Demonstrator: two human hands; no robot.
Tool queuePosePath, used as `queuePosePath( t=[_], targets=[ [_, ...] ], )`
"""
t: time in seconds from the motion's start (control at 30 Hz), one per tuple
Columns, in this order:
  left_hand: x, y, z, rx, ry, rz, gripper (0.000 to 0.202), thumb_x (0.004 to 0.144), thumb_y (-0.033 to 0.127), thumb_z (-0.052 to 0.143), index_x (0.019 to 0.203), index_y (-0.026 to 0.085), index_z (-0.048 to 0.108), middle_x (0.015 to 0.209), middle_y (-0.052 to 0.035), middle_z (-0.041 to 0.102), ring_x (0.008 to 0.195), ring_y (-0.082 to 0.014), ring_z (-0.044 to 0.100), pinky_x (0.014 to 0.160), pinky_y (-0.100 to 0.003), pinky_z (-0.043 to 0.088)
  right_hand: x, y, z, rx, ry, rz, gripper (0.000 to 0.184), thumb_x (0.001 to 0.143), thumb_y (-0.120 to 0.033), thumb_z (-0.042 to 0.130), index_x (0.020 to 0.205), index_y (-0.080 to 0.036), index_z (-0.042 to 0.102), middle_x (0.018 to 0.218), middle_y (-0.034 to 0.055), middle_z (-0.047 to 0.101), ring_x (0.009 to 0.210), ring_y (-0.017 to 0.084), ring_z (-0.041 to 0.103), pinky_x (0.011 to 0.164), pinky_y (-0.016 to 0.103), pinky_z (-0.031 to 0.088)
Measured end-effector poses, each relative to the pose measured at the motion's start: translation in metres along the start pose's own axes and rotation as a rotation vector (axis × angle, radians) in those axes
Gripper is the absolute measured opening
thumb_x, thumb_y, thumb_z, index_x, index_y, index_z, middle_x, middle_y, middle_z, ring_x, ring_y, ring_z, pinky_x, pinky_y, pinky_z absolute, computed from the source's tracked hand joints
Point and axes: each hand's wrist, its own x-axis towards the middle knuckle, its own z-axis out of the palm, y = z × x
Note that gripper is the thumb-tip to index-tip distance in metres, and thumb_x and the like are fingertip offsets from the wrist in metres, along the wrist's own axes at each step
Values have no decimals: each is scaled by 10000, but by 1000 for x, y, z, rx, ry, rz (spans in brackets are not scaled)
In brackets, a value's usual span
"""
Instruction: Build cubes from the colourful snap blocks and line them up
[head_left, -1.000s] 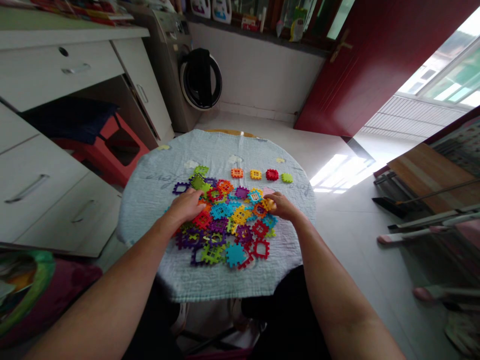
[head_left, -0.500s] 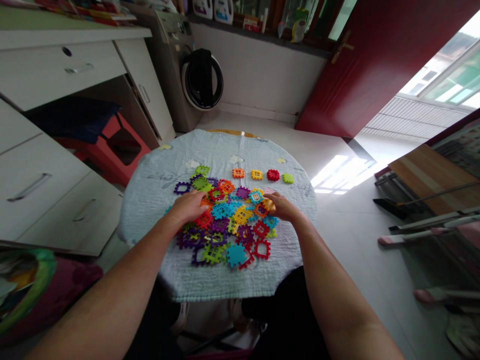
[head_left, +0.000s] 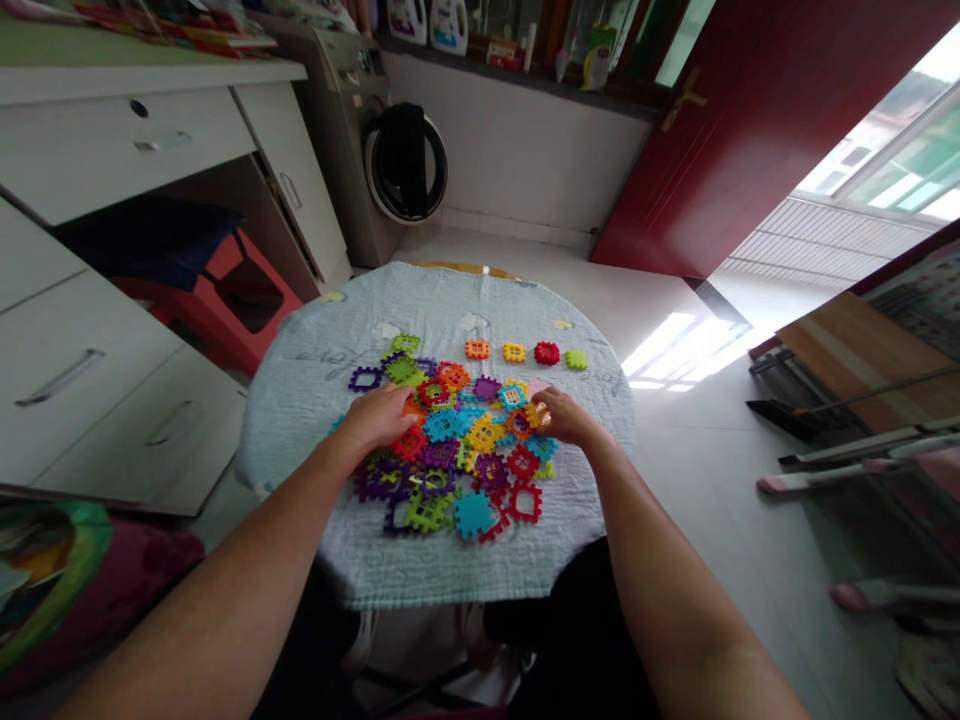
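Observation:
A heap of plastic interlocking building blocks, square with toothed edges, covers the middle of the round table. Among them are a purple block (head_left: 365, 378), a yellow block (head_left: 484, 433) and a solid blue block (head_left: 473, 513). My left hand (head_left: 375, 416) rests at the heap's left side, thumb and fingers closed around an orange block (head_left: 412, 408), partly hidden. At the right side, my right hand (head_left: 564, 416) pinches a yellow-orange block (head_left: 536, 415) just over the heap. Behind the heap stand an orange block (head_left: 477, 349), a yellow block (head_left: 514, 352), a red block (head_left: 547, 353) and a green block (head_left: 576, 360) in a row.
A pale blue cloth (head_left: 300, 350) covers the table. White drawers (head_left: 97, 400) and a red stool (head_left: 251, 290) are to the left, with a bin (head_left: 112, 570) lower down. A washing machine (head_left: 349, 130) has its door ajar. A red door (head_left: 697, 140) stands at the back right.
The yellow-orange block in my right hand has tilted, and its openings now show. My left hand has barely moved. The heap and the row look the same.

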Motion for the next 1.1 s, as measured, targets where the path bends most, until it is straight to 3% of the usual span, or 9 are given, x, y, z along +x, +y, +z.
queuePosePath(
  t=[0.17, 0.4, 0.6, 0.7, 0.77, 0.97, 1.1],
  targets=[
    [0, 1, -4, 2, -26, 0, 462, 849, 373, 496, 1256, 161, 553, 1241, -131, 607, 1108, -247, 602, 890, -300, 455, -1, -5, -5, -6, -40, -5, 380, 713, -211, 716, 1081, -173, 629, 1067, 100, 624, 948, 220, 596, 850, 332, 469],
    [-1, 1, -6, -29, -26, -10, 471, 842, 382, 496, 1262, 175, 553, 1230, -119, 610, 1106, -246, 601, 919, -309, 453, -1, -12, -9, -6, -50, 16, 454, 714, -258, 742, 1149, -195, 628, 1113, 106, 618, 968, 226, 598, 832, 326, 467],
    [4, 4, -6, -75, 99, -55, 410, 849, 387, 489, 1184, 175, 591, 1173, -113, 586, 1108, -251, 587, 950, -324, 454, -2, -19, -10, -37, -60, 54, 431, 707, -261, 741, 1119, -196, 632, 1107, 100, 611, 963, 223, 591, 835, 324, 455],
    [6, 5, -3, -75, 187, -41, 451, 830, 380, 528, 1228, 171, 565, 1261, -115, 530, 1187, -256, 538, 1016, -321, 417, -3, -22, -11, -49, -20, 73, 416, 690, -262, 740, 1080, -176, 625, 1083, 100, 612, 943, 218, 585, 838, 319, 448],
    [6, 5, -1, -74, 181, -6, 507, 821, 350, 541, 1291, 159, 521, 1321, -126, 494, 1225, -262, 514, 1042, -327, 396, 0, -21, -15, -41, 25, 80, 442, 692, -265, 728, 1106, -168, 607, 1085, 99, 609, 944, 216, 579, 847, 315, 444],
    [0, 2, 0, -104, 55, 29, 459, 833, 305, 526, 1265, 152, 541, 1288, -130, 503, 1161, -237, 564, 1005, -314, 419, 43, -12, -39, -107, 167, 107, 509, 713, -211, 671, 1205, -150, 555, 1195, 132, 579, 1088, 253, 534, 962, 351, 398],
    [-2, 1, -3, -88, 33, 54, 406, 832, 294, 532, 1202, 136, 588, 1224, -140, 529, 1127, -236, 570, 990, -316, 425, 85, -14, -53, -171, 126, 137, 507, 725, -218, 679, 1217, -180, 564, 1201, 130, 581, 1078, 268, 536, 967, 363, 391]
  ],
)
